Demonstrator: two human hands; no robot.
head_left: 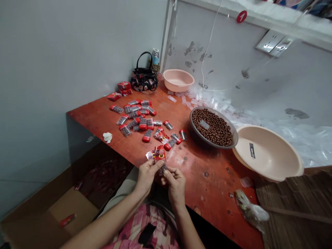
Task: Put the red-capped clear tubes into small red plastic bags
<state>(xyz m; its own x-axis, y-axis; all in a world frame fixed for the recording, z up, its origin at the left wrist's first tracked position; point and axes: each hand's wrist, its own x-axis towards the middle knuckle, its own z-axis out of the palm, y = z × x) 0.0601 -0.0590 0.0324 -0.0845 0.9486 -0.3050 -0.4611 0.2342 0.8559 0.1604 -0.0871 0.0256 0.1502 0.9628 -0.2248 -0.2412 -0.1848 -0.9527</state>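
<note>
Between both hands, near the table's front edge, is a small clear pack of brown balls point(162, 168). A red printed wrapper point(159, 152) stands up at its upper end. My left hand point(147, 174) pinches the left side of the pack and the wrapper, while the thumb and fingers of my right hand point(174, 183) grip its lower right end. Just beyond lie several clear packs of brown balls with red ends point(135, 114), in a loose heap. Another red wrapper point(162, 136) rests among the nearest packs.
A grey bowl of brown balls point(212, 126) holds a clear tray. Right of it sits a large cream basin point(269, 152); a pink basin point(178, 80) and black handbag point(144, 79) are behind. Clear plastic trays point(301, 141) line the wall. An open cardboard box point(75, 204) is lower left.
</note>
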